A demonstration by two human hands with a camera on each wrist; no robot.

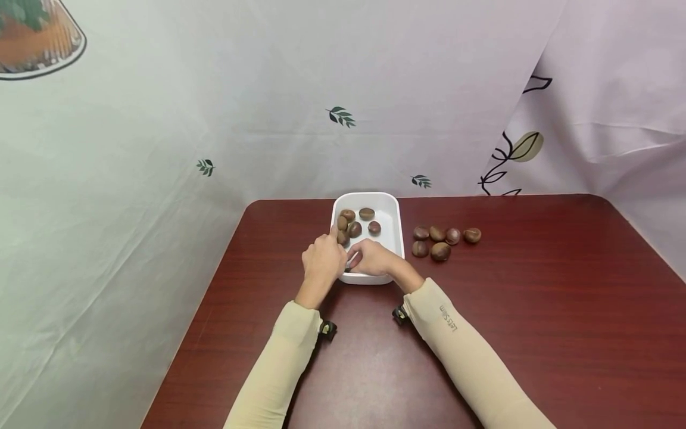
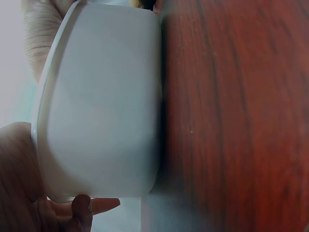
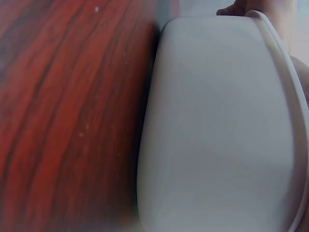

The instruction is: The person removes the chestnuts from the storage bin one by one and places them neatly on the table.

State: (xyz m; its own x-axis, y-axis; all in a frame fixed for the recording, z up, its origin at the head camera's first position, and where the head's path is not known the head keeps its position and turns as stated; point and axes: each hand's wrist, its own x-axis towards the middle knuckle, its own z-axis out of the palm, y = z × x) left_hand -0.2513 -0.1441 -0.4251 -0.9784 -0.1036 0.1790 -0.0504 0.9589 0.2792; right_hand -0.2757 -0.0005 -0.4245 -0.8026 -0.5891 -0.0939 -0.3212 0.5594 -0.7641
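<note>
A white tray (image 1: pixel 393 223) stands on the table with several brown chestnuts (image 1: pixel 355 229) inside, mostly toward its left and far side. At the tray's near left corner, my left hand (image 1: pixel 325 259) holds the rim; the left wrist view shows its fingers (image 2: pixel 106 205) at the outer wall. My right hand (image 1: pixel 375 257) reaches over the near right rim, thumb and fingers bent inside. A small dark bit (image 1: pixel 348 270) shows by its fingertips, too small to identify. In both wrist views the tray's front wall (image 3: pixel 217 121) hides what lies inside.
Right of the tray, several more chestnuts (image 1: pixel 440 251) lie grouped on the dark red wooden table (image 1: pixel 536 298). A pale cloth with leaf prints (image 1: pixel 343 155) hangs behind the table's far edge and along its left side.
</note>
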